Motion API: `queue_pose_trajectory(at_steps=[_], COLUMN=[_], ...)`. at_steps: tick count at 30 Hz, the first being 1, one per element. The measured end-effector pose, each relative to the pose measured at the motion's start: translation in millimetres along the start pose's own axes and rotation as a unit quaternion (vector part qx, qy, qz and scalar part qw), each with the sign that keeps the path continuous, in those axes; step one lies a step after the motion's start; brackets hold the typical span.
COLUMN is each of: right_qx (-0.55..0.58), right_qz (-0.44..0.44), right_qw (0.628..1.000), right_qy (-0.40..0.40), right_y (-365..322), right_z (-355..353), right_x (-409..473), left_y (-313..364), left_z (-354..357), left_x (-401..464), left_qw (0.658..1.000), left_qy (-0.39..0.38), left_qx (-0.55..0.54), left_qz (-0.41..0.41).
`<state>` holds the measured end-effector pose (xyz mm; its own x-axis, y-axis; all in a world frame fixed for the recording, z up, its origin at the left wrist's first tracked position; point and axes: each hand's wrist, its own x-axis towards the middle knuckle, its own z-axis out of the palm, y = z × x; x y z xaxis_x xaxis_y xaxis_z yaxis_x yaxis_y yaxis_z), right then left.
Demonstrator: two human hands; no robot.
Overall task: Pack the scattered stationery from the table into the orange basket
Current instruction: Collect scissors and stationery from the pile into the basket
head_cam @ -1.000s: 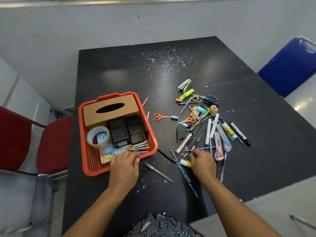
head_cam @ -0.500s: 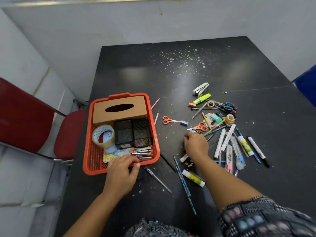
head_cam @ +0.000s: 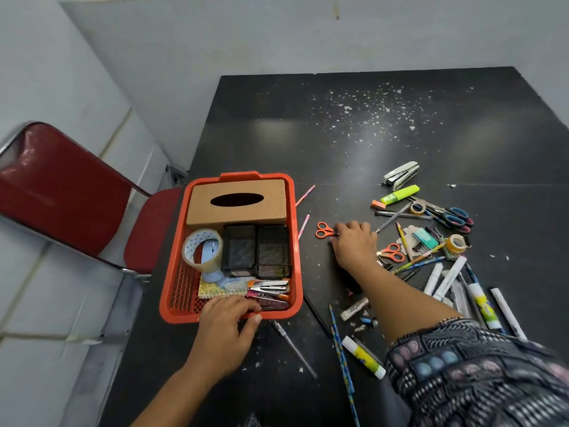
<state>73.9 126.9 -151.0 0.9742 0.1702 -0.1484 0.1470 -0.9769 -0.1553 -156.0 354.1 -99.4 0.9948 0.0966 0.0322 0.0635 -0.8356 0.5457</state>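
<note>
Black desk (head_cam: 277,124), stationery mid-pack: left hand (head_cam: 226,329) grips basket (head_cam: 172,291) rim; right hand (head_cam: 354,243) closing on orange scissors (head_cam: 324,230), grip state unclear; next: lift into basket

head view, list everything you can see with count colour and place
basket: 1, orange, table's left edge
tissue box: 1, tan, basket's far end
mesh holders: 2, black, mid basket
tape roll: 1, clear, beside holders
small scissors: 1, orange, at right fingertips
stapler: 1, grey, far right
highlighter: 1, green, near stapler
glue stick: 1, white-yellow, near edge
chair: 1, red, left
left hand: on basket's near rim
right hand: reaching the scissors
</note>
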Motion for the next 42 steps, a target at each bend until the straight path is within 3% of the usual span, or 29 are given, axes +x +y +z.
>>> queue_pose_trajectory(at_steps=[7,13,19,21,26,30,33,38,42], right_qx=[0.0,0.111,0.166,0.252,0.476,0.597,0.629,0.652,0.655], right_qz=[0.005,0.099,0.082,0.081,0.03,0.007,0.016,0.044,0.101], right_qw=[1.0,0.988,0.983,0.963,0.873,0.8,0.777,0.757,0.748], right_qy=[-0.003,-0.042,0.0,0.043,0.102,0.067,-0.006,-0.03,0.023], right_y=[-8,-23,-25,-29,-57,-91,-112,-117,-99], right_z=[6,0,-10,-17,-54,-69,-67,-54,-50], right_x=[12,20,7,-3,-50,-93,-121,-139,-139], left_y=[2,5,5,5,7,20,32,33,19], left_z=[-2,-4,-8,-13,-25,-32,-31,-31,-34], left_x=[1,0,-1,-1,15,34,45,49,55], left_qw=[1.0,1.0,0.999,0.998,0.979,0.968,0.961,0.958,0.983], left_qy=[-0.018,-0.021,-0.019,-0.016,0.032,0.042,0.01,-0.026,-0.065], left_qx=[0.004,0.001,-0.02,-0.05,-0.174,-0.214,-0.244,-0.248,-0.077], left_qz=[-0.013,-0.023,-0.016,-0.021,-0.107,-0.125,-0.128,-0.143,-0.155])
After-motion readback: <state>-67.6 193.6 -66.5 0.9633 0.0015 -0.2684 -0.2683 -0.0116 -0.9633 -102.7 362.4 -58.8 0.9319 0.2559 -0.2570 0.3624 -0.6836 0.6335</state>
